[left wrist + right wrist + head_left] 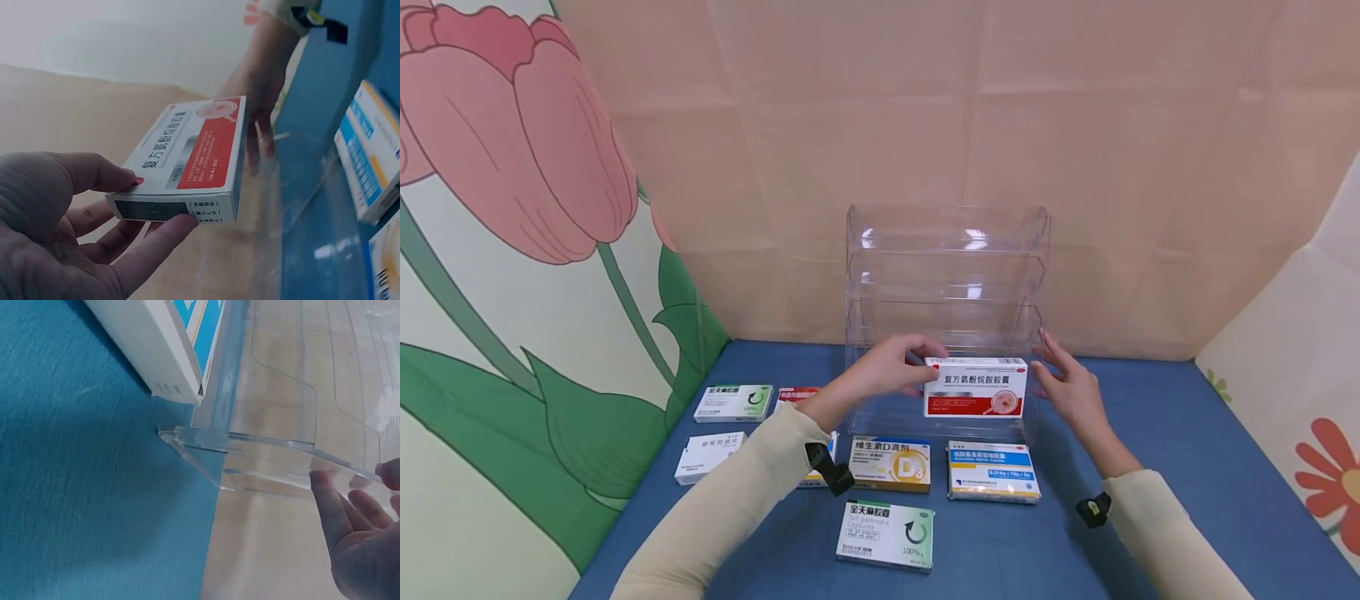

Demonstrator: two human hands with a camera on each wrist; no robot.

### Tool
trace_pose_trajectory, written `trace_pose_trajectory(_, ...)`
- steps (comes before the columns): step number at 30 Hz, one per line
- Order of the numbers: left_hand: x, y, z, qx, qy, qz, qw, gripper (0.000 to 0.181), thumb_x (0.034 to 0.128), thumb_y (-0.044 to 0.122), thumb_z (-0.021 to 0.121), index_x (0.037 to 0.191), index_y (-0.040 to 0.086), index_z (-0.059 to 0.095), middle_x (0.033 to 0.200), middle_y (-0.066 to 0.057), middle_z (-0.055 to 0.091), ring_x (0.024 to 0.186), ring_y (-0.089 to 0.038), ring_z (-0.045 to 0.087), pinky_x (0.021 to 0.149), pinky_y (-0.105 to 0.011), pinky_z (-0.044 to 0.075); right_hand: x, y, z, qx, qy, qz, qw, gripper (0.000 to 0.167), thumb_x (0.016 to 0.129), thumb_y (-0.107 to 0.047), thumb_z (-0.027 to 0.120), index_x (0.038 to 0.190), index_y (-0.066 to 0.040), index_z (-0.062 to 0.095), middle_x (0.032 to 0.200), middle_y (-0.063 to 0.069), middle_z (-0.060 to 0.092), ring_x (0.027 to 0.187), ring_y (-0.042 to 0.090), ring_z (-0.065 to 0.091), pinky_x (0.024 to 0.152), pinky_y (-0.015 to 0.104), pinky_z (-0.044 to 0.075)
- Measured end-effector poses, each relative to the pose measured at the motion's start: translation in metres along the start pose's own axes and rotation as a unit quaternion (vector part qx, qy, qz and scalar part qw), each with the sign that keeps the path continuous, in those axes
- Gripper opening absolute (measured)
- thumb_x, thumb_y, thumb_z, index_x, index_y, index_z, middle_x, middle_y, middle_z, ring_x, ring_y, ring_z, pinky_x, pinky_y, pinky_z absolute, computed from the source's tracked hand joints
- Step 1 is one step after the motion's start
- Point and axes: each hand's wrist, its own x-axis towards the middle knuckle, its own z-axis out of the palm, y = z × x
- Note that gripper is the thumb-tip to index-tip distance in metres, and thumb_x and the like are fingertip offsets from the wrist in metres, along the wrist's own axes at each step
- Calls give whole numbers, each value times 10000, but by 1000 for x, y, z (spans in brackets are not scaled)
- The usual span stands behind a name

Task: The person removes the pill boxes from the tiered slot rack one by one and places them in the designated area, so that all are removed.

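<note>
My left hand (898, 362) pinches a white and red medicine box (974, 388) by its left end, thumb on the printed face and fingers at the end and behind. The box is in front of the lower part of a clear plastic tiered rack (947, 252), its printed face toward the head camera. In the left wrist view the medicine box (187, 144) appears tilted. My right hand (1071, 396) is at the rack's right side, fingers extended against the clear side panel (281, 445) and thumb near its edge.
Before the rack lie a vitamin D box (891, 464), a blue and white box (993, 472) and a green and white box (885, 535). More boxes, including a white one (709, 457), lie left, partly behind my left arm. A beige backdrop (1150, 208) rises behind the blue table (1180, 433).
</note>
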Motion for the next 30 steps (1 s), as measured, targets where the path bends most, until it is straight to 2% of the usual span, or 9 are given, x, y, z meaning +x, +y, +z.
trace_pose_trajectory(4, -5, -12, 6, -653, -153, -395, 9970, 290, 954, 128, 709, 1242, 114, 681, 1179, -89, 617, 1031, -264, 611, 757, -421, 622, 1, 0, 0, -25, 2, -76, 10000, 662, 1036, -298, 592, 1577, -460, 246, 1516, 165, 499, 1266, 448, 573, 802, 393, 588)
trace_pose_trajectory(7, -8, -20, 11, -917, -205, -582, 9939, 285, 952, 135, 711, 1235, 119, 686, 1156, -91, 606, 1047, -264, 611, 776, -448, 618, 1, 2, 0, -12, 35, -132, 9999, 670, 1035, -248, 599, 1579, -444, 260, 1510, 166, 505, 1249, 428, 594, 784, 370, 589)
trace_pose_trajectory(15, -20, -41, 34, -1356, -477, -905, 9855, 253, 960, 119, 699, 1210, 83, 695, 1090, -115, 589, 962, -223, 665, 801, -503, 602, 2, 5, 0, -17, 48, -260, 9996, 680, 1028, -200, 611, 1591, -383, 277, 1485, 187, 525, 1211, 423, 619, 749, 320, 595)
trace_pose_trajectory(21, -32, -58, 56, -1549, -695, -1192, 9782, 248, 949, 109, 707, 1195, 77, 704, 1062, -101, 638, 880, -235, 704, 767, -519, 603, 2, 2, 3, 1, -41, -215, 9998, 662, 1031, -273, 602, 1597, -367, 270, 1481, 189, 528, 1220, 414, 615, 768, 356, 594)
trace_pose_trajectory(26, -44, -64, 75, -1719, -774, -1444, 9714, 241, 958, 98, 688, 1197, 73, 703, 1062, -95, 645, 871, -248, 707, 739, -510, 609, 4, 1, 1, 8, -26, -286, 9996, 654, 1037, -215, 596, 1598, -343, 286, 1482, 182, 529, 1223, 402, 616, 745, 348, 605)
trace_pose_trajectory(30, -55, -67, 87, -1813, -876, -1445, 9688, 237, 979, 109, 654, 1210, 77, 695, 1051, -94, 637, 856, -224, 702, 694, -472, 620, 3, 0, -1, -100, -39, -303, 9995, 671, 1038, -190, 593, 1599, -366, 270, 1495, 182, 516, 1231, 409, 609, 742, 359, 609)
